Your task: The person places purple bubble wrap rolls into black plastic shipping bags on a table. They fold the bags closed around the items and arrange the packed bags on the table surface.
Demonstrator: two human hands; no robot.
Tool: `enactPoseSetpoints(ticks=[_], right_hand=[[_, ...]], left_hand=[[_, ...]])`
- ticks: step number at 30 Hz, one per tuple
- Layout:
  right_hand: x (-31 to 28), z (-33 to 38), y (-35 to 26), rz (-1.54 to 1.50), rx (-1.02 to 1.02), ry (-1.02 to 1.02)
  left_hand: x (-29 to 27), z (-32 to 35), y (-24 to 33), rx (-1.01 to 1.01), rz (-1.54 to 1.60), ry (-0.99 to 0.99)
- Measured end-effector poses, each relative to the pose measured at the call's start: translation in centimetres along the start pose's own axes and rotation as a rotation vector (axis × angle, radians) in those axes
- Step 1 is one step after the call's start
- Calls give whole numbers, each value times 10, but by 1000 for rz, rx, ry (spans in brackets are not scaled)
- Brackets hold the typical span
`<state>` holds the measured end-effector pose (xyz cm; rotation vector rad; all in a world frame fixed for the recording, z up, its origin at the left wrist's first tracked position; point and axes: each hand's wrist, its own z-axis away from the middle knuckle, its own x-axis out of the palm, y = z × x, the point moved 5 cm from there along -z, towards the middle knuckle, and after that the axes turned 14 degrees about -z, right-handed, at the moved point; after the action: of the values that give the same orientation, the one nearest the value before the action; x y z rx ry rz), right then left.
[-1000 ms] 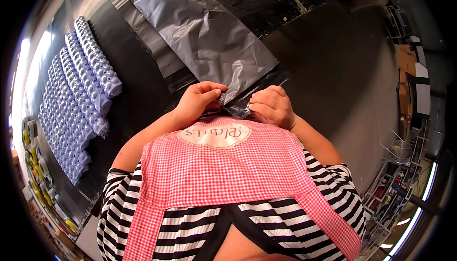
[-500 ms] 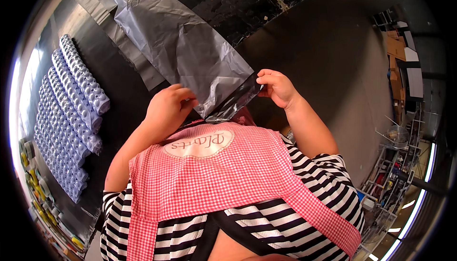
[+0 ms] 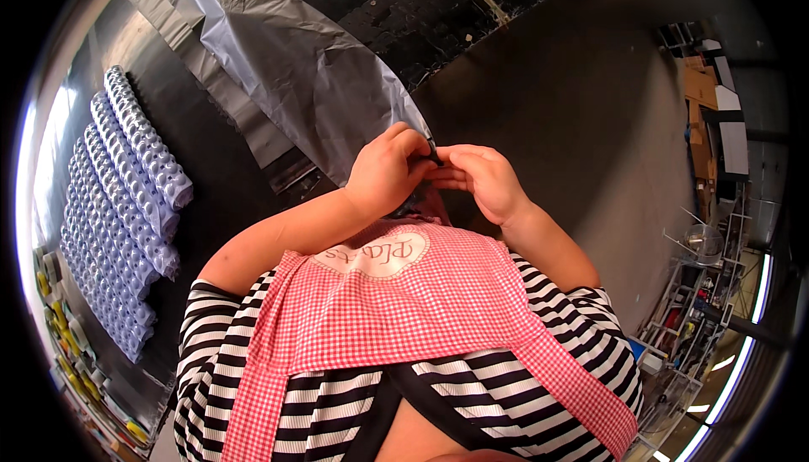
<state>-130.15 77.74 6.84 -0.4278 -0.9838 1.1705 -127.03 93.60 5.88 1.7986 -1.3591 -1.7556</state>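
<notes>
Best bet here: keep the pinch tight right at the bag corner, thumbs close together, then peel slow so the film doesn't tear or slip. Left to right: rows of silvery packs well off to the left of the hands, flat on the dark table. Left hand curled, knuckles up, fingertips pinching the near edge of the grey bag. Right hand touching it fingertip to fingertip, pinching the same edge. Bag itself stretching away up-left from the hands, lying flat. Both forearms bent inward, elbows out, hands just above the red checked apron.
</notes>
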Motion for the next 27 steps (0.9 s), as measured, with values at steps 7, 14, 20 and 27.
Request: enactPoseSetpoints(ticks=[7, 14, 20, 27], right_hand=[[-5, -1, -22, 147, -29, -60], [30, -27, -51, 956, -899, -376], [21, -55, -50, 1041, -922, -381], [5, -91, -44, 782, -772, -384]], left_hand=[[-6, -2, 10, 221, -6, 33], [-12, 1, 13, 201, 176, 49], [-46, 9, 9, 384, 30, 157], [-80, 60, -6, 256, 210, 155]])
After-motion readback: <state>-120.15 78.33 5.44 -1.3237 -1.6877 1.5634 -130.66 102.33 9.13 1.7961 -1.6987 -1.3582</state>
